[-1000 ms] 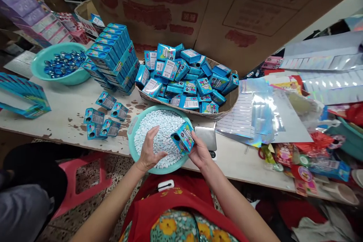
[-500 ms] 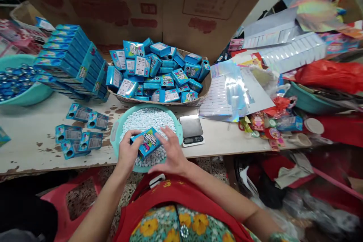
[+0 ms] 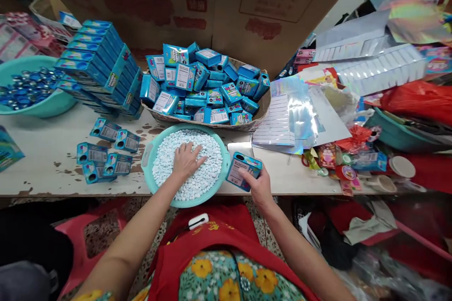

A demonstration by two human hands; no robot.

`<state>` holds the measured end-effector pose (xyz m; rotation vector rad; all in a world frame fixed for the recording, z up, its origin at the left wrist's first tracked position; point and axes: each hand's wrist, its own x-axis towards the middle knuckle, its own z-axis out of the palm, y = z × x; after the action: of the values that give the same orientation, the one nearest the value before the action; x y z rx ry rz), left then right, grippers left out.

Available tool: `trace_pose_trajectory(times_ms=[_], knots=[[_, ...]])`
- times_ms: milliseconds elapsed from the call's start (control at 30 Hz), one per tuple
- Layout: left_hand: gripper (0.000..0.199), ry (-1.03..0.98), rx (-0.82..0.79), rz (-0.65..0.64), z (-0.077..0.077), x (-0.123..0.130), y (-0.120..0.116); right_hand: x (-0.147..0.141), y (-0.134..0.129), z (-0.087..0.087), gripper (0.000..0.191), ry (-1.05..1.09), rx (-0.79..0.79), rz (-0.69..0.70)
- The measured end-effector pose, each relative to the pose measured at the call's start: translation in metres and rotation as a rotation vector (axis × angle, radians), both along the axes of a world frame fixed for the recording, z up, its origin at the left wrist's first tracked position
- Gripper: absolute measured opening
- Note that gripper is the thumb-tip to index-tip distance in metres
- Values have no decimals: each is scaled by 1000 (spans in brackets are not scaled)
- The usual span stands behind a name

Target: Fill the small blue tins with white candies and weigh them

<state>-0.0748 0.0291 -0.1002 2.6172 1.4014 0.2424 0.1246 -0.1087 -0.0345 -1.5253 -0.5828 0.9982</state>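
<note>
My left hand (image 3: 187, 162) rests on the small white pieces (image 3: 206, 169) filling a turquoise basin (image 3: 149, 176), its fingers apart. To the right of the basin, my right hand (image 3: 261, 186) grips a blue box (image 3: 237, 172) that has a dark round hole in its top end. That box hangs over the front of a small scale, whose silver plate (image 3: 240, 147) shows partly behind it. Behind the basin, a cardboard tray (image 3: 259, 124) is heaped with similar blue boxes (image 3: 214, 97). Several more blue boxes (image 3: 118, 163) lie on the table to the left.
A tall stack of blue boxes (image 3: 102, 68) stands at the left, beside a turquoise bowl (image 3: 52, 106) of shiny blue pieces. Silvery sheets (image 3: 275, 122), wrappers and red plastic (image 3: 416, 101) cover the right side. A large cardboard box (image 3: 212, 9) rises behind the table (image 3: 42, 169).
My left hand has let go of the blue box and moved onto the white pieces. My right hand has taken the box and carried it right, over the scale. The view has shifted slightly.
</note>
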Motion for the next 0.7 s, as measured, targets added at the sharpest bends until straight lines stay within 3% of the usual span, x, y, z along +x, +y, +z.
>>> trace_pose_trajectory(times_ms=[167, 300, 433, 500, 600, 700], knots=[[34, -64, -21, 43, -11, 4, 9, -18, 9, -1, 38, -78, -40, 69], [23, -454, -201, 297, -6, 5, 12, -29, 23, 7, 40, -223, -51, 186], [29, -1080, -690, 638, 27, 9, 7, -31, 34, 11, 40, -407, -7, 291], [30, -1349, -876, 698, 51, 12, 3, -35, 40, 11, 38, -516, 31, 349], [29, -1590, -952, 654, 81, 17, -2, -47, 48, 9, 34, -666, 82, 420], [27, -1703, -889, 651, 93, 21, -3, -59, 55, 6, 30, -762, 99, 510]])
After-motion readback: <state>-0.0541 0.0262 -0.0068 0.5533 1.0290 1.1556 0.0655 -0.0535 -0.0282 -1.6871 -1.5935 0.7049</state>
